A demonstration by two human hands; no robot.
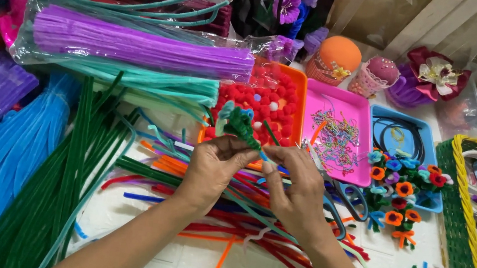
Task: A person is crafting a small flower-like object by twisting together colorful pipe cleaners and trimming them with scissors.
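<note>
Left hand [212, 167] pinches a green pipe-cleaner flower [238, 125], stem slanting up-left toward the far edge. Right hand [299, 188], fingers closed, grips its lower tip just beside the left thumb, above loose stems on the surface [172, 266].

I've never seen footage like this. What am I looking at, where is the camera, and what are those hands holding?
There is no machine here: a person works with two bare hands, filmed by a camera on their head looking down. The left hand and right hand together pinch a small green pipe-cleaner flower. Below lie loose pipe cleaners in many colours, with bagged purple ones behind. There is an orange tray of red pompoms, a pink tray, scissors, finished little flowers, and a green-and-yellow basket at right.
</note>
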